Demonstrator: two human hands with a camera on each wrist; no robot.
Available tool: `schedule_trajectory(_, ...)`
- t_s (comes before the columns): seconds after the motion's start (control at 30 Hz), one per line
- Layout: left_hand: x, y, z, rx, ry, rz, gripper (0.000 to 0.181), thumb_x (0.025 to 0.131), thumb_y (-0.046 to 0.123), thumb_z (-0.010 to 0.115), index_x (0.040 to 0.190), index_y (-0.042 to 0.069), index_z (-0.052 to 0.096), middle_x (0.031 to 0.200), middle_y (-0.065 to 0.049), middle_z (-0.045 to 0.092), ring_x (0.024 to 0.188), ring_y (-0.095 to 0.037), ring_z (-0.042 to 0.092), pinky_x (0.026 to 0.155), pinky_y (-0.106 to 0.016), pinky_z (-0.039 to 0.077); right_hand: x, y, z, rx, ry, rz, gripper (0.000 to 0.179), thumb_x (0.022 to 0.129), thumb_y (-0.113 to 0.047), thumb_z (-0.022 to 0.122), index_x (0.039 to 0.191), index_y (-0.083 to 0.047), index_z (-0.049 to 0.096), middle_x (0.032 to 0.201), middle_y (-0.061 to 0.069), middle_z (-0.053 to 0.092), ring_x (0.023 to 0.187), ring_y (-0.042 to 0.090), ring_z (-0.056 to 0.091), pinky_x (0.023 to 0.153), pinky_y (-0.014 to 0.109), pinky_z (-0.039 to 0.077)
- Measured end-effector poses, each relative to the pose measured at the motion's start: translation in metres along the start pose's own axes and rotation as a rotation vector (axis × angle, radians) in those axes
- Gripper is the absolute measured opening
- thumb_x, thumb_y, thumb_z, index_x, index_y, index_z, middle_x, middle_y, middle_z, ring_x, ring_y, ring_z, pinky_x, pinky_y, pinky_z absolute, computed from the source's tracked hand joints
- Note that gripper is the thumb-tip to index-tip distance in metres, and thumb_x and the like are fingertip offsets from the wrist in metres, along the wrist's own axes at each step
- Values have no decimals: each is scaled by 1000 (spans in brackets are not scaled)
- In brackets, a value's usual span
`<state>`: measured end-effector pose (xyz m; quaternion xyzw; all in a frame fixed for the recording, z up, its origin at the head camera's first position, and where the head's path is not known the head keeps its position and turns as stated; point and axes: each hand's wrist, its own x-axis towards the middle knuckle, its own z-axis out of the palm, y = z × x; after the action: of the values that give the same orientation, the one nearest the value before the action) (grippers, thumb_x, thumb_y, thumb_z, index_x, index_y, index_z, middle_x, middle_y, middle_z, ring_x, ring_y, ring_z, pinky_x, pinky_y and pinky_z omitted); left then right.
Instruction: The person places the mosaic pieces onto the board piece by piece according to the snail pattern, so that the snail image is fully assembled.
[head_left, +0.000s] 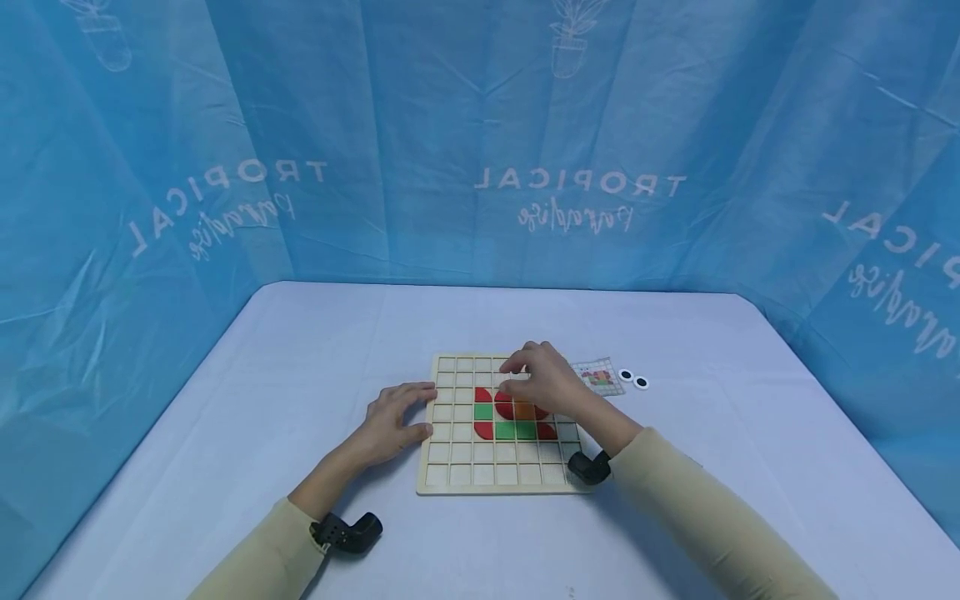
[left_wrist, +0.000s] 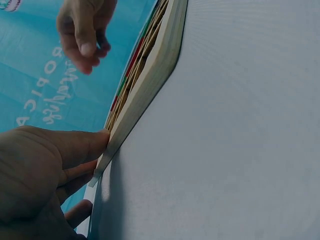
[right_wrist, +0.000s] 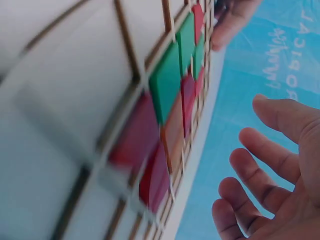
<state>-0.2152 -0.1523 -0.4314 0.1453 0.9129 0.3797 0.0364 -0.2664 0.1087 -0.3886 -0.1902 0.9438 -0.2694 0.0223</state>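
Observation:
A square wooden grid board (head_left: 462, 475) lies on the table, with red, green and orange pieces in its middle cells. My left hand (head_left: 393, 421) touches the board's left edge, its fingers extended; in the left wrist view the thumb (left_wrist: 82, 146) rests against the wooden side. Over the upper right part of the board hovers my right hand (head_left: 551, 379), fingers spread and loosely bent. Nothing shows between those fingers in the right wrist view. Green pieces (head_left: 506, 430) fill cells beside a red quarter-round piece (head_left: 483, 430). The orange piece (head_left: 524, 412) sits partly below the right hand.
A small printed card (head_left: 600, 379) with a coloured grid picture lies right of the board. Beside it are two white discs with black centres (head_left: 626, 376). The white table (head_left: 337, 333) is bounded by a blue printed curtain (head_left: 420, 125) at the back and sides.

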Motion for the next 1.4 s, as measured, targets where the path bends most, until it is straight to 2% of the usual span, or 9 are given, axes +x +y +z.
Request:
schedule_trajectory(0.27,0,1,0,7,-2,-2,52,84,15,68,133,7,52,147,-8,42,137,-36,26,111,-60,14,-29,33,-24,-42,49,110,29,81,-31,72,106,-18,71,102,0,61,98,19,49,75,32,47)
schedule_trajectory(0.5,0,0,0,6,3,2,52,84,15,68,133,7,52,147,-8,42,137,-36,26,111,-60,14,-51,64,-32,-70,63,127,27,80,-25,72,105,-14,71,101,3,62,98,21,50,72,31,46)
schedule_trajectory(0.67,1,-2,0,15,7,19,51,84,15,68,132,8,53,147,-8,43,137,-36,28,110,-60,15,-58,81,-34,-65,31,163,28,80,-24,73,106,-15,71,105,4,62,98,21,48,73,29,44)
schedule_trajectory(0.93,0,-2,0,19,8,30,52,84,15,68,132,7,52,146,-8,43,136,-37,29,109,-61,17,-60,89,-32,-60,-22,182,35,77,-23,76,110,-18,69,116,7,59,104,23,45,78,32,46)
schedule_trajectory(1.13,0,-2,0,22,5,22,51,84,15,68,132,7,52,146,-8,43,136,-37,29,109,-61,17,-59,94,-29,-94,-51,151,36,75,-24,78,110,-21,71,123,11,55,107,25,43,79,35,48)
schedule_trajectory(1.4,-1,-1,-1,16,2,17,51,84,16,68,132,8,53,146,-8,43,136,-36,29,110,-61,16,-64,100,-28,-150,-48,129,28,74,-25,78,101,-24,73,121,10,56,106,25,43,83,41,46)
